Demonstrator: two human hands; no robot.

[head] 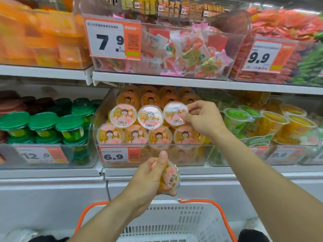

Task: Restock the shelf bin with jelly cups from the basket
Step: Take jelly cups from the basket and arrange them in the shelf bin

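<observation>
A clear shelf bin with a 6.9 price tag holds several jelly cups with pink cartoon lids. My right hand pinches the edge of one jelly cup at the right end of the bin's upper front row, next to two cups standing there. In front of the bin, below its rim, my left hand grips another jelly cup, tilted on its side with the barcode showing. A white basket with orange handles sits low in front of me; its inside is mostly hidden.
Green-lidded cups fill the bin to the left. Green and yellow cups fill the bin to the right. The shelf above carries bins of wrapped sweets with 7.9 and 9.9 tags. A white shelf edge overhangs the jelly bin.
</observation>
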